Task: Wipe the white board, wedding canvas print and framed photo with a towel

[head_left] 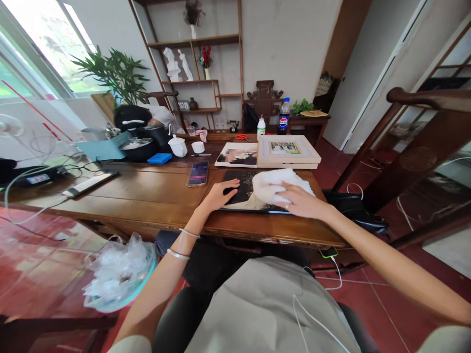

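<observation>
A dark photo panel (241, 184) with a pale dress-like shape printed on it lies flat near the table's front edge. My left hand (221, 193) rests on its left end, fingers stretched out flat and holding nothing. On the panel's right half is a crumpled white cloth (283, 179). My right hand (303, 200) presses on this cloth with bent fingers, gripping its near side. The cloth covers much of the panel's right part. Just behind the panel are a smaller photo print (239, 156) and a white framed picture (289, 152).
A phone (197, 174) lies left of the panel. Further back stand a white lidded cup (178, 146), red-handled pliers or scissors (243, 138), a small white bottle (261, 128) and a cola bottle (284, 116). A bag-filled bin (121, 274) stands on the floor at left.
</observation>
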Demonstrator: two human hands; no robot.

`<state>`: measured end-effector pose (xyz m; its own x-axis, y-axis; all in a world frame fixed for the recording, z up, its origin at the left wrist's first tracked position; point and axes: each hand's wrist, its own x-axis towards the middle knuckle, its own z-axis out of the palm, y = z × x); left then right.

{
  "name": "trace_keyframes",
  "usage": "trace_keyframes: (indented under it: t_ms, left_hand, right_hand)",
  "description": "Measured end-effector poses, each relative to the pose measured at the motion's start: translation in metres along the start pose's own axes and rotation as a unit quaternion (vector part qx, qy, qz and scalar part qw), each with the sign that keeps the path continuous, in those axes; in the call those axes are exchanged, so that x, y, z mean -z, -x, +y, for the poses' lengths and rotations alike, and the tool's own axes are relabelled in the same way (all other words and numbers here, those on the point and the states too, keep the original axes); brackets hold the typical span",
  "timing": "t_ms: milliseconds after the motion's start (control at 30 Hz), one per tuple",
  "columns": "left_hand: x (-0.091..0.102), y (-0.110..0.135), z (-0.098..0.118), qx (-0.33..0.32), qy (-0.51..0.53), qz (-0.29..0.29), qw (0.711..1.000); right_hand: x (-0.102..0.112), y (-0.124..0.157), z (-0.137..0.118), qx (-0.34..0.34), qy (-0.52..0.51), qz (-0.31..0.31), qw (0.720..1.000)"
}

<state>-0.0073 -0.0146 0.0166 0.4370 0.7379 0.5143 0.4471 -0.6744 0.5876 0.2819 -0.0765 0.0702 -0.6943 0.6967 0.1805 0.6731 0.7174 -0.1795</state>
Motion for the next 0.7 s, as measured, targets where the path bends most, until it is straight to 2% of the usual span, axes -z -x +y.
trace_keyframes:
  t_ms: [100,167,267,433,500,600,700]
  left_hand:
    - [0.000,0.000,0.001,-0.002,-0.004,0.002,1.000]
    - [0.000,0.000,0.002,-0.002,-0.006,0.001,1.000]
    - [0.001,0.000,0.002,0.000,-0.008,-0.002,1.000]
    - [0.001,-0.001,-0.001,-0.007,-0.005,-0.008,1.000]
    - [0.001,-0.001,-0.002,-0.009,-0.004,-0.007,1.000]
    - [0.001,-0.001,-0.002,-0.009,-0.001,-0.006,1.000]
    - [0.000,-0.001,0.000,-0.006,0.003,-0.004,1.000]
  right_hand:
    - [0.002,0.016,-0.033,0.066,-0.015,-0.016,0.998]
    - [0.002,0.018,-0.039,0.082,-0.025,-0.029,0.996]
    - [0.000,0.009,-0.019,0.060,-0.048,-0.034,0.996]
    - [-0.003,-0.027,0.040,-0.076,-0.070,0.008,0.995]
    - [-0.003,-0.041,0.056,-0.116,-0.069,0.032,0.990]
    - [-0.005,-0.053,0.062,-0.140,-0.033,0.051,0.988]
    - [-0.009,-0.050,0.042,-0.072,0.024,0.053,0.996]
